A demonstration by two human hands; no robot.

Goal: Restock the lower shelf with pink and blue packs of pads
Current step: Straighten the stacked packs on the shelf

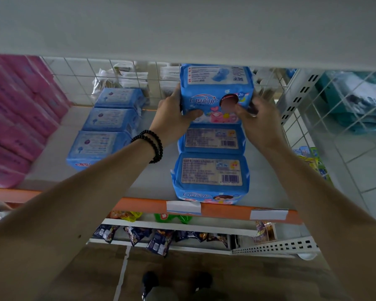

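Head view, the only one. Holding a blue pack [216, 92] between both hands: left hand [172, 115] curling round its left side with the thumb pressing across the front low corner, right hand [255, 118] pinching the right edge, thumb in front and fingers slightly blurred behind. Gripping narrow, at the lower half of the pack, with its printed front facing the camera.

Directly beneath the grip, lying flat in a front-to-back row on the shelf [156, 170]: a middle blue pack [212, 137] and a front blue pack [211, 172], barcodes up. Whether the held pack is resting on the one below or hanging just above it, cannot tell. Left of the grip, lying apart across bare shelf: a second row of blue packs [106, 127]. Further left: pink packs [20, 109] stacked in a block. Behind the grip: wire mesh backing [78, 74]. Just above the grip: underside of the upper shelf [182, 29], close to the pack's top.

Judging the step as seating this pack at the back of the row. Doing it well: keeping the pack low enough for clearing the shelf overhead, tipping it flat to match its neighbours, lining its sides up with the pack beneath the thumbs, pushing back toward the mesh without shoving the row askew. Soft wrapping, so squeezing lightly; releasing both sides together only once settled. Risking otherwise: knocking the front pack over the orange shelf edge [204, 208].
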